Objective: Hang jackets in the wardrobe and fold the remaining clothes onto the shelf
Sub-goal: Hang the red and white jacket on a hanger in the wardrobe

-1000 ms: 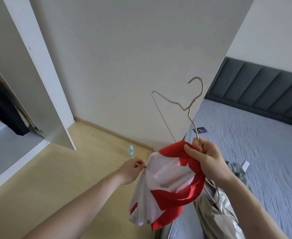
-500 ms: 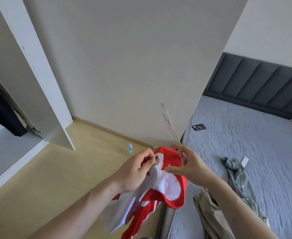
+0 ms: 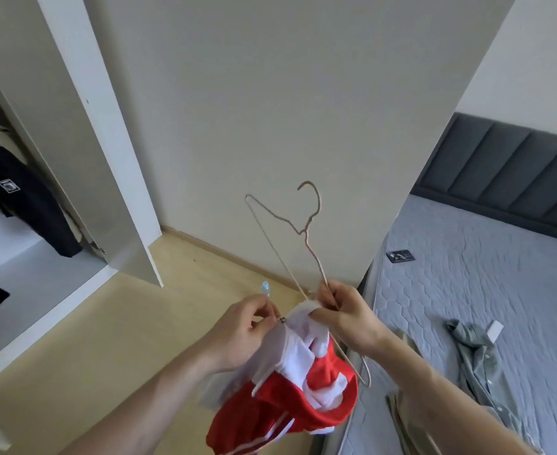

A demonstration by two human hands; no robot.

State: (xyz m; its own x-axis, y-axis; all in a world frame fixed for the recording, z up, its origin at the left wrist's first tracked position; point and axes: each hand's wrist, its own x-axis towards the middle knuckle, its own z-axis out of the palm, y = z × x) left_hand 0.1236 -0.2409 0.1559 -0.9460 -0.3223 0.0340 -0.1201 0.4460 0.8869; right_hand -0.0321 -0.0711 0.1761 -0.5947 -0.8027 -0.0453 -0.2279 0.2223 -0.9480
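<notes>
Open floor between wardrobe door and bed, right hand gripping wire hanger, left hand pinching red-and-white jacket at its zipper.

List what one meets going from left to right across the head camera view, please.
Dark jacket in the wardrobe → white wardrobe door → left hand → right hand holding the wire hanger → black phone on the bed → grey-green shirt.

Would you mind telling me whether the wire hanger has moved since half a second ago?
Yes. The wire hanger has swung back upright, its hook now standing high against the white wardrobe panel.
</notes>
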